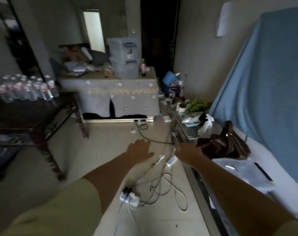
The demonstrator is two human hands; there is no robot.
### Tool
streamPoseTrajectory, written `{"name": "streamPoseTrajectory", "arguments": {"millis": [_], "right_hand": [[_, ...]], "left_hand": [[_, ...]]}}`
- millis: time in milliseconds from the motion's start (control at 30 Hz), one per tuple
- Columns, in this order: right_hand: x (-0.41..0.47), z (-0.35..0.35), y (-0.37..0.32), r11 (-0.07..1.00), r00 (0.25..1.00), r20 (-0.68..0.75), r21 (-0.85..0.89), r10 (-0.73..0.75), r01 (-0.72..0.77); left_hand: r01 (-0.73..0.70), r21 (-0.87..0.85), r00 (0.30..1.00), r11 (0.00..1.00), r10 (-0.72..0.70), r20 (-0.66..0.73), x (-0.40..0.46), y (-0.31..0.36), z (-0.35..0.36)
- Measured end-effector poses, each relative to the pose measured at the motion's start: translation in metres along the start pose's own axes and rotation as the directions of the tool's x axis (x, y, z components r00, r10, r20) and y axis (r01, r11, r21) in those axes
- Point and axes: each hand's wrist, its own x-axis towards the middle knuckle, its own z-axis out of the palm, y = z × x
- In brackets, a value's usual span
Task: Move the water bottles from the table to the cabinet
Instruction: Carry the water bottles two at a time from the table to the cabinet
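Clear plastic water bottles (pixel 25 89), white-capped with red labels, stand clustered on a dark wooden table (pixel 34 120) at far left, well apart from both hands. Head view: left hand (pixel 141 150) extends forward with fingers straight, holding nothing. Right hand (pixel 189 153) reaches out beside it, the two apart; its fingers are blurred, so I cannot tell its grip. Tangled cables (pixel 161 184) and a white power strip (pixel 130 198) lie on the pale floor beneath. A brown leather bag (pixel 225 143) sits just right of the right hand.
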Motion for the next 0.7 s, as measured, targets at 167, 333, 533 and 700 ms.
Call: {"name": "streamPoseTrajectory", "arguments": {"millis": [167,333,533,700], "right_hand": [[0.029,0.016,-0.083,0.973,0.974,0.076,-0.071,-0.215,0.221],[0.042,0.02,-0.189,0.899,0.906,0.102,-0.117,-0.411,0.421],[0.047,0.039,-0.306,0.803,0.812,0.158,-0.13,-0.562,0.581],[0.063,0.056,-0.413,0.78,0.781,0.18,-0.093,-0.598,0.618]], "left_hand": [[0.19,-0.032,0.981,0.981,-0.191,-0.016,-0.041,-0.067,0.001],[0.389,-0.073,0.92,0.918,-0.391,-0.022,-0.087,-0.144,-0.006],[0.546,-0.115,0.836,0.83,-0.549,-0.002,-0.134,-0.237,-0.008],[0.584,-0.117,0.808,0.803,-0.589,-0.017,-0.161,-0.331,-0.023]]}}
